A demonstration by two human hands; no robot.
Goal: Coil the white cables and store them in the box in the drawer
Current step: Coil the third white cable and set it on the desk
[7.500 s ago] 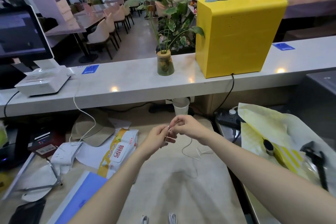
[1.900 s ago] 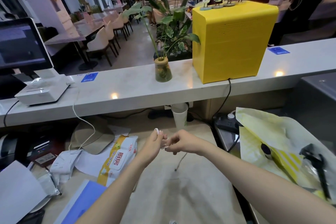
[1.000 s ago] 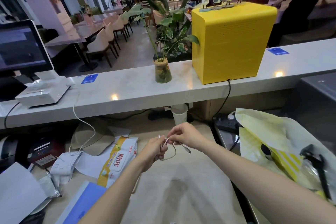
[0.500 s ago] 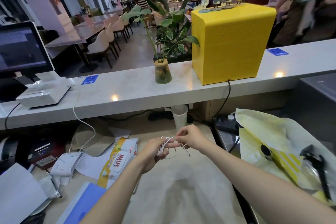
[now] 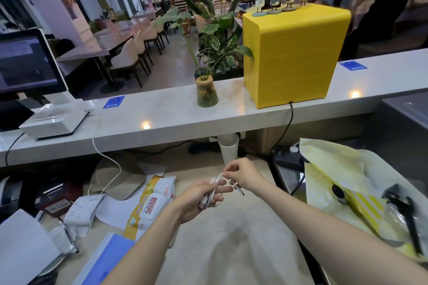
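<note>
One thin white cable (image 5: 212,188), looped around the left hand (image 5: 199,200) fingers; right hand (image 5: 243,174) pinches its free end.

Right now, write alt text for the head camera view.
Over a cluttered beige desk, the left hand holds a coiled white cable while the right hand pinches its loose end. Behind, a white counter carries a yellow box.

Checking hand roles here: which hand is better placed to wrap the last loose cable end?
Right. The right hand already pinches the thin white cable's free strand near its plug, while the left hand is occupied gripping the wound loops.
</note>
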